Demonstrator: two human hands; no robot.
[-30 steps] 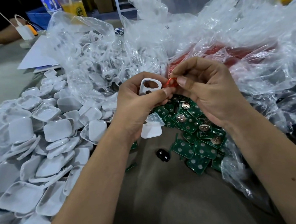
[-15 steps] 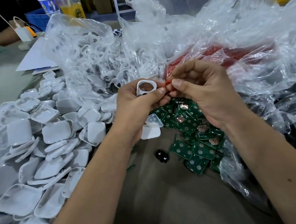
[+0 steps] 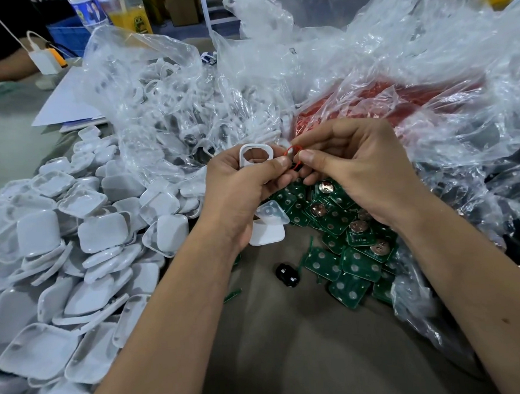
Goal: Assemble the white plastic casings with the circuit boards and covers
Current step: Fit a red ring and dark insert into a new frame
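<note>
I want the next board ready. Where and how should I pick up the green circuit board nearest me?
Take the nearest green circuit board by its two opposite side edges, coming from above. It lies flat, dotted face up, at the pile's near edge, its near corner on bare table, so fingers probably fit there.

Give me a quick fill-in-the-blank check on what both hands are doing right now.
1. The left hand holds a ____ plastic frame.
2. The right hand pinches a thin ____ loop.
3. The circuit boards below the hands are ____.
4. The heap of casings lies on the person's ____ side.

Missing words: white; red; green; left
</note>
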